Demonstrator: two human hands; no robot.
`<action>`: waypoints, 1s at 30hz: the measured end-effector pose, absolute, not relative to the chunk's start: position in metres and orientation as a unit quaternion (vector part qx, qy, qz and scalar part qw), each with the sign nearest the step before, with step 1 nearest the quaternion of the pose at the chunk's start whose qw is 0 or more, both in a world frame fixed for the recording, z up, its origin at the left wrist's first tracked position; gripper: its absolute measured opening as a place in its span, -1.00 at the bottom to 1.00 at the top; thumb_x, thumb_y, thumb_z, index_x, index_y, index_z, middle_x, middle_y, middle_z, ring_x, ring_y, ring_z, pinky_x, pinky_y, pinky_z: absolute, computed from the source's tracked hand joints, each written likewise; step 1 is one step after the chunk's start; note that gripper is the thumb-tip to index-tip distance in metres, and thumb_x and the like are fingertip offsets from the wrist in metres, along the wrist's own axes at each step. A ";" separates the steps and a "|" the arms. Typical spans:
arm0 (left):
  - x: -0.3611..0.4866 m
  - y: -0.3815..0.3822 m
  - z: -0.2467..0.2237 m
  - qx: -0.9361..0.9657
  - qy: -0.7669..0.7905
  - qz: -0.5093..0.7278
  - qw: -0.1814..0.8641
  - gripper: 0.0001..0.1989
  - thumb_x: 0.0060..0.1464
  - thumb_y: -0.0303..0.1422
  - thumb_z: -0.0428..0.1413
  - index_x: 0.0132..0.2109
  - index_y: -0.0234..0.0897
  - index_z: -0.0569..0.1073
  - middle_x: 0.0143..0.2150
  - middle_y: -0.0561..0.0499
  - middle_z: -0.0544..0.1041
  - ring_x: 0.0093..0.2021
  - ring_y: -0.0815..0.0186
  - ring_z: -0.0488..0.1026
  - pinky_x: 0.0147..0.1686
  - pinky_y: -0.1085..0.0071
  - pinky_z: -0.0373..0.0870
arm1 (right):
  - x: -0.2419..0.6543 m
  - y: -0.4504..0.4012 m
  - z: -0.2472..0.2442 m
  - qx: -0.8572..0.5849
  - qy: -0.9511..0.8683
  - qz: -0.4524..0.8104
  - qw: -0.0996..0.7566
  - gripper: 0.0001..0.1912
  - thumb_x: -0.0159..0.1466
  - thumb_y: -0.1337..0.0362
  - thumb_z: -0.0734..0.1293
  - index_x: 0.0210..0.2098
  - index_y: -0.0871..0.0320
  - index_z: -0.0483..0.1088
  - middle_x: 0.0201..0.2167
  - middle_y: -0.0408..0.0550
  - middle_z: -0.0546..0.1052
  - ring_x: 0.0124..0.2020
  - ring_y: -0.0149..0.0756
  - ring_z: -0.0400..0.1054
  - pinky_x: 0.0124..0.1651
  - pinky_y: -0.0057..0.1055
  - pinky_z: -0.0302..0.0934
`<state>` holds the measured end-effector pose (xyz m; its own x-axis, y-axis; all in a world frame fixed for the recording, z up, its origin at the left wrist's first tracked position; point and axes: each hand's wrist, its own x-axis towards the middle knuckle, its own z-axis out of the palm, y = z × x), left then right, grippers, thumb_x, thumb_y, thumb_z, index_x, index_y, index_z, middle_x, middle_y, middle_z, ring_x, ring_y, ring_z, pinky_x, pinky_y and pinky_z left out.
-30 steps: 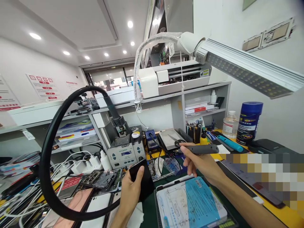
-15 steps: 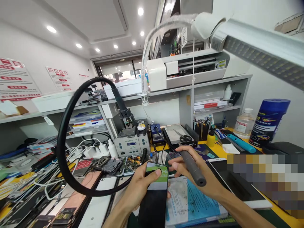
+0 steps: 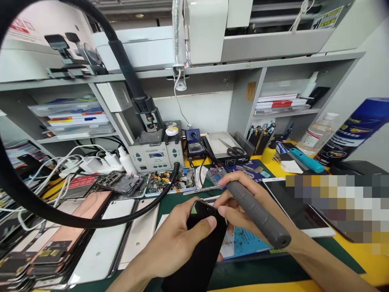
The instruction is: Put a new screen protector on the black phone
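Note:
My left hand (image 3: 185,235) is closed around a black smartphone (image 3: 202,255), its thumb lying flat across the dark face near the upper end. The phone is tilted, and its lower end runs out at the bottom of the view. A thick grey cylindrical tool (image 3: 258,213) rests in my right hand (image 3: 240,202), between thumb and forefinger; its rounded butt points toward me. The tool's working end is hidden, so its kind cannot be told. My right fingers are at the phone's top right corner, touching or nearly touching it. A blue and white packet (image 3: 243,243) lies beneath.
A black hose (image 3: 127,217) loops across the left from a rework station (image 3: 152,156). Several phones, including a white phone (image 3: 101,243), lie at left. Behind are a tray of parts (image 3: 194,187) and scissors (image 3: 232,150). A white tablet (image 3: 319,232) and spray can (image 3: 355,129) are right.
The view has tipped downward. The phone has turned clockwise, and the green and white reflection on it has mostly gone. My right hand has moved closer to its top edge, still holding the tool.

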<state>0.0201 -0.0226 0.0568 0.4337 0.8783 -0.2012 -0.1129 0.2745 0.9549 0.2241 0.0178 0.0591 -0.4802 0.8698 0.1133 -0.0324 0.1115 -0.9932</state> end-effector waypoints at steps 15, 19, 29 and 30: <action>0.013 -0.008 0.056 0.511 0.416 0.314 0.684 -0.66 0.14 -0.02 0.21 -0.17 -0.19 0.44 -0.37 0.01 0.53 -0.44 0.24 0.51 -0.39 0.28 0.55 | 0.272 0.055 0.075 -0.481 -0.717 0.312 0.397 -0.60 0.44 0.00 0.24 0.13 0.11 0.31 -0.53 -0.15 0.54 -0.58 -0.26 0.50 -0.53 -0.41 0.39; 0.012 -0.004 0.055 0.549 0.415 0.309 0.656 -0.67 0.16 -0.03 0.18 -0.13 -0.19 0.46 -0.34 -0.01 0.55 -0.42 0.21 0.53 -0.38 0.27 0.56 | 0.278 0.064 0.065 -0.537 -0.751 0.220 0.314 -0.68 0.32 0.28 0.31 0.06 0.04 0.34 -0.44 -0.16 0.57 -0.46 -0.23 0.51 -0.42 -0.42 0.31; 0.008 -0.005 0.055 0.611 0.384 0.337 0.605 -0.67 0.21 -0.17 0.18 0.05 -0.19 0.55 -0.11 -0.08 0.63 -0.25 0.16 0.60 -0.15 0.21 0.57 | 0.276 0.092 0.062 -0.715 -0.687 -0.008 0.129 -0.71 0.39 0.26 0.34 0.06 0.22 0.44 -0.26 0.06 0.60 -0.16 -0.03 0.51 -0.11 -0.17 0.32; 0.009 -0.005 0.055 0.610 0.378 0.335 0.611 -0.66 0.21 -0.16 0.17 0.06 -0.18 0.54 -0.11 -0.08 0.63 -0.27 0.18 0.60 -0.18 0.22 0.57 | 0.275 0.094 0.063 -0.725 -0.680 -0.016 0.110 -0.72 0.40 0.23 0.35 0.05 0.23 0.44 -0.21 0.05 0.59 -0.13 -0.07 0.50 -0.07 -0.13 0.35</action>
